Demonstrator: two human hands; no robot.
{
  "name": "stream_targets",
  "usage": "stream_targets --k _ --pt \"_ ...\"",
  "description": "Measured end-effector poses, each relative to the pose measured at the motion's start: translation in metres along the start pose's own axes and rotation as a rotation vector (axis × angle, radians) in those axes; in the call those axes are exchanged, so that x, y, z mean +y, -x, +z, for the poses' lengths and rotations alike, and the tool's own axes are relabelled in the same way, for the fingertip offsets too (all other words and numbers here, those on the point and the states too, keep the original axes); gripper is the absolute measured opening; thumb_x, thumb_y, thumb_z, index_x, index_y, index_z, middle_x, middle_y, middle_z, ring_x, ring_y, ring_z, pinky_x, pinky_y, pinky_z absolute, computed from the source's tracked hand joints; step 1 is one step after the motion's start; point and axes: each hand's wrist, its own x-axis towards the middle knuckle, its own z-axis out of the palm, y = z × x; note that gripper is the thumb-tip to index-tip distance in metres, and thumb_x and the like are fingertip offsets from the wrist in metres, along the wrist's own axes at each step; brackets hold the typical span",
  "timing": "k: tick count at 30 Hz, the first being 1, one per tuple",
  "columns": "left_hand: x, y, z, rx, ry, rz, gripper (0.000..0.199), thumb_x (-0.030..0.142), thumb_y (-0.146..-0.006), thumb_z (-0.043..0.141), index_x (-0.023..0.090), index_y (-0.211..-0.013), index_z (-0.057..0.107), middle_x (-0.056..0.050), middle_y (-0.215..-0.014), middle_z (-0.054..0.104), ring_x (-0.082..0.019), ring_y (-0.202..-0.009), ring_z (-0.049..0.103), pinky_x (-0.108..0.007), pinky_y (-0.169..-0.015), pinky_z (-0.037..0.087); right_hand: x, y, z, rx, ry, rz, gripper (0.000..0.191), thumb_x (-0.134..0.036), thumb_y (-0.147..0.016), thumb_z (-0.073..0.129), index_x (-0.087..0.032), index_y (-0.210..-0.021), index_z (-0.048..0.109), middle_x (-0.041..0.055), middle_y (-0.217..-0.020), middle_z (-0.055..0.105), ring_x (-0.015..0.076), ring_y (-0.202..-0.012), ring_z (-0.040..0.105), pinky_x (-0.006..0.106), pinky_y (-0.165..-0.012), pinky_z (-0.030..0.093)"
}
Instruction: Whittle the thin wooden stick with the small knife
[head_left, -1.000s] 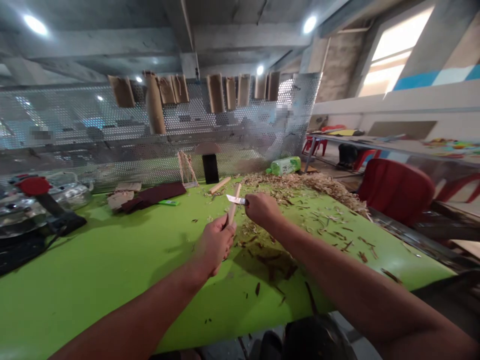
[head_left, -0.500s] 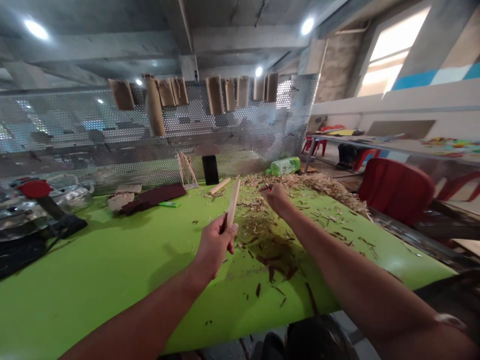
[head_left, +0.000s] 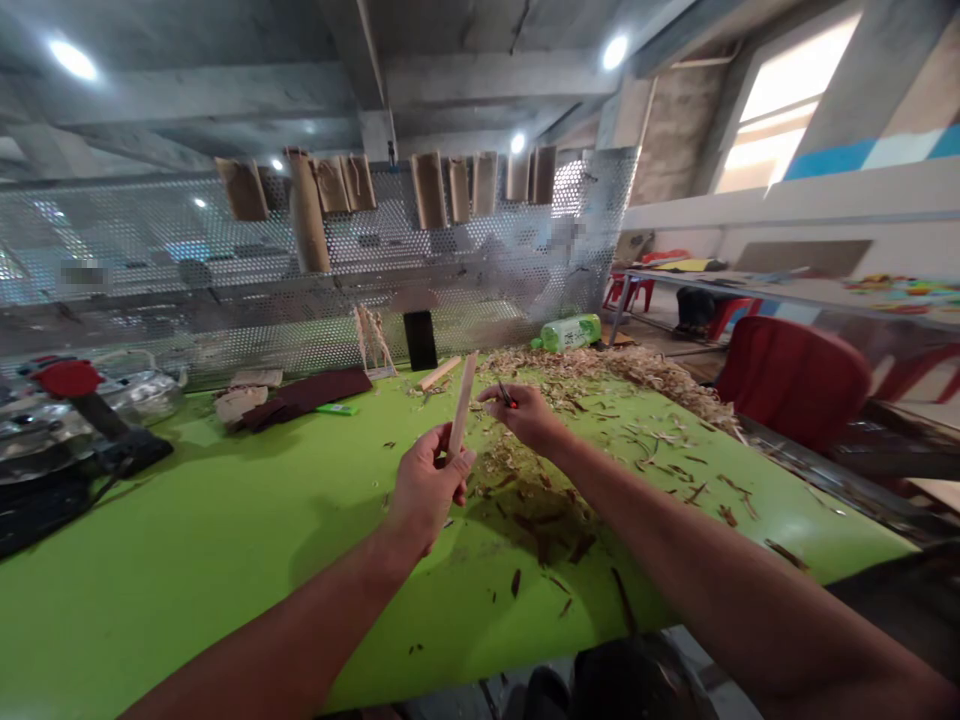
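Observation:
My left hand (head_left: 429, 482) is closed around the lower end of a pale wooden stick (head_left: 463, 400), which points up and away from me, tilted slightly right. To the right of the stick, my right hand (head_left: 528, 418) grips a small knife (head_left: 506, 397) with red and dark parts; most of it is hidden by the fingers. The knife and the stick look apart. Below and behind both hands, curled wood shavings (head_left: 517, 458) and dark strips of bark (head_left: 581, 546) lie on the green table (head_left: 247, 560). Another wooden stick (head_left: 440, 373) rests farther back.
At the back stand a black phone-like slab (head_left: 421, 340) and a small wooden frame (head_left: 373, 342). A green bottle (head_left: 567, 332) lies by a heap of shavings (head_left: 660, 375). Brown sheets (head_left: 307, 397) and a red-and-black tool (head_left: 82, 390) are left; a red chair (head_left: 791, 382) is right.
My right hand has moved left and slightly nearer to me, bringing the knife closer to the stick. My left hand and the stick have barely shifted.

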Motion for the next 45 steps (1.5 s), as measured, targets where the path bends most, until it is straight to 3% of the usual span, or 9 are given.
stream_targets --k 10,15,19,26,30,33,36,42,45 --pt "0.002 -0.001 -0.001 0.013 -0.102 -0.009 0.046 0.035 -0.077 0.071 0.017 -0.118 0.064 0.004 -0.065 0.054 -0.008 -0.048 0.043 -0.019 -0.042 0.038 -0.006 0.007 0.001 -0.128 -0.535 0.096 0.045 -0.055 -0.075 0.063 -0.016 -0.098 0.064 -0.0118 -0.044 0.035 0.0063 -0.034 0.025 0.02 -0.035 0.019" --pt "0.002 -0.001 0.0 -0.025 -0.188 0.022 0.046 0.033 -0.075 0.071 0.018 -0.118 0.068 0.001 -0.072 0.061 -0.011 -0.058 0.047 -0.019 -0.049 0.038 -0.008 0.009 0.006 -0.14 -0.594 0.083 0.042 -0.059 -0.069 0.07 -0.02 -0.078 0.056 -0.0115 -0.045 0.035 0.0056 -0.035 0.025 0.019 -0.034 0.021" --pt "0.005 0.001 0.002 -0.102 -0.159 0.086 0.033 0.038 -0.081 0.066 0.016 -0.106 0.072 -0.002 -0.081 0.064 -0.012 -0.068 0.052 -0.02 -0.057 0.042 -0.012 0.01 0.009 -0.136 -0.629 0.149 0.038 -0.051 -0.069 0.074 -0.021 -0.068 0.051 -0.0106 -0.044 0.035 0.0058 -0.036 0.026 0.02 -0.034 0.021" --pt "0.008 0.004 0.0 -0.462 0.275 -0.21 0.026 0.04 -0.084 0.062 0.017 -0.095 0.055 0.0 -0.082 0.058 -0.008 -0.046 0.05 -0.022 -0.04 0.044 -0.011 0.01 0.01 -0.207 -0.659 0.175 0.036 -0.05 -0.075 0.066 -0.017 -0.09 0.063 -0.0095 -0.048 0.039 0.007 -0.037 0.029 0.02 -0.037 0.023" --pt "0.007 0.001 -0.001 -0.34 0.326 -0.171 0.027 0.039 -0.085 0.06 0.021 -0.104 0.052 0.006 -0.074 0.052 -0.002 -0.036 0.033 -0.014 -0.03 0.028 -0.009 0.007 0.011 -0.102 -0.321 0.147 0.041 -0.057 -0.085 0.048 -0.018 -0.086 0.064 -0.0064 -0.05 0.042 0.009 -0.039 0.033 0.022 -0.04 0.027" --pt "0.007 -0.003 -0.001 -0.226 0.283 -0.156 0.025 0.04 -0.085 0.059 0.021 -0.099 0.052 0.008 -0.065 0.046 -0.003 -0.036 0.03 -0.014 -0.03 0.025 -0.011 0.007 0.009 -0.032 0.311 0.071 0.028 -0.042 -0.086 0.051 -0.02 -0.084 0.067 0.0004 -0.059 0.057 0.0126 -0.051 0.048 0.023 -0.05 0.033" --pt "0.006 -0.005 0.0 -0.173 0.18 -0.121 0.024 0.043 -0.086 0.056 0.021 -0.083 0.048 0.01 -0.055 0.04 -0.003 -0.033 0.028 -0.014 -0.03 0.023 -0.022 0.013 0.011 -0.107 0.821 0.059 0.022 -0.029 -0.085 0.05 -0.024 -0.093 0.071 0.0058 -0.076 0.07 0.0175 -0.065 0.06 0.026 -0.058 0.036" --pt "0.002 -0.006 0.002 -0.06 0.031 -0.106 0.026 0.043 -0.085 0.055 0.021 -0.077 0.044 0.011 -0.049 0.037 -0.004 -0.032 0.03 -0.015 -0.031 0.024 -0.048 0.027 0.026 -0.287 0.967 0.068 0.03 -0.028 -0.092 0.043 -0.024 -0.098 0.071 0.0106 -0.092 0.074 0.0207 -0.082 0.067 0.026 -0.07 0.041" --pt "0.0 -0.003 0.002 -0.061 0.003 -0.11 0.023 0.043 -0.086 0.054 0.021 -0.082 0.048 0.01 -0.051 0.038 -0.004 -0.033 0.028 -0.016 -0.031 0.021 -0.045 0.022 0.022 -0.253 0.981 0.097 0.032 -0.027 -0.092 0.04 -0.023 -0.099 0.072 0.0112 -0.093 0.074 0.0213 -0.082 0.067 0.027 -0.07 0.042"
